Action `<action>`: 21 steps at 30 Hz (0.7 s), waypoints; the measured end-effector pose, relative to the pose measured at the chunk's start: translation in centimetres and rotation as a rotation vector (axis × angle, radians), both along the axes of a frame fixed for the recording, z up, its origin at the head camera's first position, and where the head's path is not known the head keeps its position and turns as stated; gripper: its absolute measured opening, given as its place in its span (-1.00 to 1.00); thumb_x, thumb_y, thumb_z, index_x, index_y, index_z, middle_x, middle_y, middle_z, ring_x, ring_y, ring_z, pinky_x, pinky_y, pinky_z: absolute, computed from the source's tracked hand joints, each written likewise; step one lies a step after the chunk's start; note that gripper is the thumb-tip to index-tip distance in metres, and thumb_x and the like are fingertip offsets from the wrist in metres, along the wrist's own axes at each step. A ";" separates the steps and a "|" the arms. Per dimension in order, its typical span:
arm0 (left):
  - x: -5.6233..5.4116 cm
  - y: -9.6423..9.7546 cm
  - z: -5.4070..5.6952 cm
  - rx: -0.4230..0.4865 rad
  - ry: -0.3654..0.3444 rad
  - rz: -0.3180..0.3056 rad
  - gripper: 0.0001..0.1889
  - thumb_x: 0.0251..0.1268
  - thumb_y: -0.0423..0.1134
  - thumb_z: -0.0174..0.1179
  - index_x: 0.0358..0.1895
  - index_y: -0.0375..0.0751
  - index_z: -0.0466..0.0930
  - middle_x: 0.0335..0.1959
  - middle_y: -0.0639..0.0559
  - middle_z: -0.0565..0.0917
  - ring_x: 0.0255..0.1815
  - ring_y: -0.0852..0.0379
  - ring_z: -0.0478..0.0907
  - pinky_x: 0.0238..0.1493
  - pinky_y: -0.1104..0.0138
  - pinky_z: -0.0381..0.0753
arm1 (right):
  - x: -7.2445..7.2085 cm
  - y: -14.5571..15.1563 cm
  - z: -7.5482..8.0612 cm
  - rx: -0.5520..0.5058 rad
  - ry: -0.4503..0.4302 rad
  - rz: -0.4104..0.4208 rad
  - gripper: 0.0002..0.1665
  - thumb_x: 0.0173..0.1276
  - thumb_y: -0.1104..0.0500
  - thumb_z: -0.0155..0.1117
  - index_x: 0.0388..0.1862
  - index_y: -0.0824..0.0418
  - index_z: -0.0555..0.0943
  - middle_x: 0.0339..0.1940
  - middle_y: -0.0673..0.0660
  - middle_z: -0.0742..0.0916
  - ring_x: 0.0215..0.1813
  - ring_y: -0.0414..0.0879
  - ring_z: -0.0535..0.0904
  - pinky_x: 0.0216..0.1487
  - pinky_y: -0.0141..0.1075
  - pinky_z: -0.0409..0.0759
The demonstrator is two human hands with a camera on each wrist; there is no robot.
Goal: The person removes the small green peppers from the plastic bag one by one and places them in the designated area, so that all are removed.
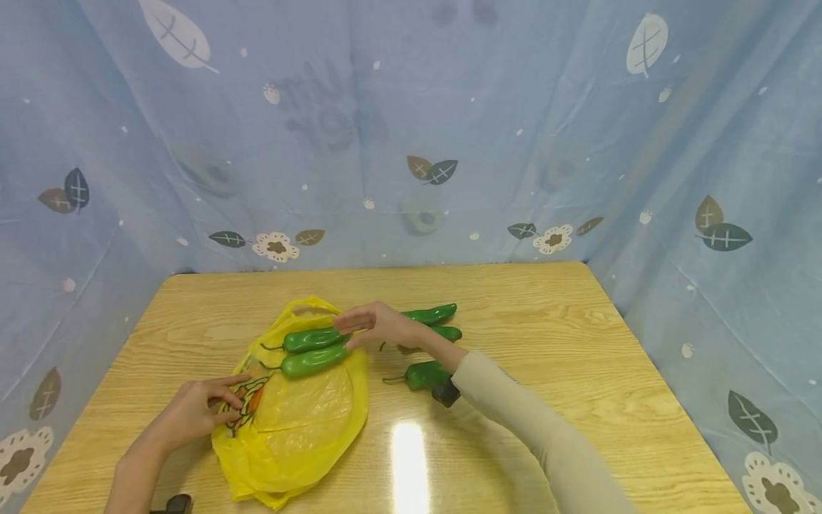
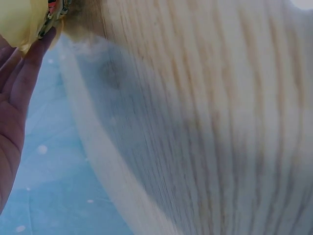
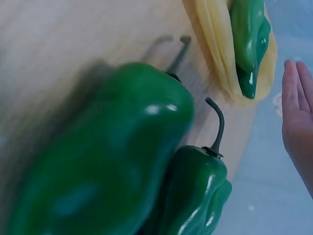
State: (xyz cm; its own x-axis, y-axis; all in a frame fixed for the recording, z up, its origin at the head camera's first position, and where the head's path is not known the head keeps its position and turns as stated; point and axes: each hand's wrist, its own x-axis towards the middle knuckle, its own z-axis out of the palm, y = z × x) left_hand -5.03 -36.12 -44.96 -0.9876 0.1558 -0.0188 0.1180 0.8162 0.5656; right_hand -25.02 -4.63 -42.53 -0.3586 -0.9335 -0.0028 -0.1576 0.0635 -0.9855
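A yellow plastic bag [image 1: 308, 421] with a printed patch lies flattened on the table. My left hand [image 1: 195, 410] pinches its left side by the print; in the left wrist view the bag [image 2: 17, 22] lies against the fingers of that hand [image 2: 17, 103]. Two green peppers [image 1: 315, 362] lie side by side on the bag's upper part, stems to the left. My right hand [image 1: 379, 325] is over their right ends, fingers extended and holding nothing. In the right wrist view this hand [image 3: 298, 107] appears beside a pepper [image 3: 247, 39] on the bag.
Right of the bag, three more green peppers lie on the wooden table [image 1: 526, 321], partly behind my right forearm. The nearest is a green pepper [image 1: 424, 375]; a farther pepper [image 1: 437, 314] is at the back. A blue patterned curtain [image 1: 385, 143] surrounds the table.
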 end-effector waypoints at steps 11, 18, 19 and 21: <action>-0.2 -0.2 0.1 -0.003 0.027 -0.008 -0.77 -0.03 -0.40 0.43 -0.44 0.10 0.71 0.14 -0.25 0.58 0.12 -0.33 0.49 -0.05 0.14 0.66 | -2.3 -1.2 0.1 0.047 -0.024 -0.021 -0.35 0.33 0.39 0.24 0.39 0.38 0.32 0.35 0.35 0.44 0.37 0.16 0.37 0.23 -0.30 0.52; 0.2 0.1 0.0 -0.019 0.023 0.005 -0.78 -0.07 -0.38 0.46 -0.45 0.10 0.71 0.12 -0.22 0.60 0.11 -0.29 0.51 -0.08 0.24 0.69 | -3.2 -1.2 -0.7 0.110 -0.005 -0.008 -0.38 0.29 0.43 0.26 0.32 0.45 0.37 0.29 0.34 0.51 0.30 0.15 0.45 0.21 -0.32 0.53; 0.2 0.2 0.0 -0.022 0.023 0.008 -0.79 -0.07 -0.37 0.46 -0.45 0.10 0.71 0.12 -0.22 0.60 0.11 -0.28 0.52 -0.08 0.25 0.69 | -3.2 -1.2 -0.8 0.130 0.005 0.000 -0.40 0.28 0.43 0.27 0.31 0.46 0.39 0.28 0.33 0.52 0.28 0.13 0.48 0.20 -0.32 0.54; 0.3 0.3 0.0 -0.023 0.024 0.009 -0.79 -0.07 -0.37 0.46 -0.45 0.08 0.71 0.11 -0.22 0.61 0.11 -0.29 0.52 -0.06 0.21 0.68 | -3.4 -1.3 -1.0 0.167 0.020 0.008 -0.42 0.26 0.43 0.29 0.28 0.46 0.42 0.25 0.32 0.55 0.24 0.09 0.51 0.17 -0.33 0.56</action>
State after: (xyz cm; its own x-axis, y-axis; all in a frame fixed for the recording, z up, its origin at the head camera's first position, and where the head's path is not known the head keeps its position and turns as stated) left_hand -4.77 -35.85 -44.95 -0.9893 0.1462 0.0018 0.1236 0.8301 0.5438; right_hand -28.41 -5.96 -43.58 -0.3522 -0.9236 -0.1515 -0.1779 0.2250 -0.9580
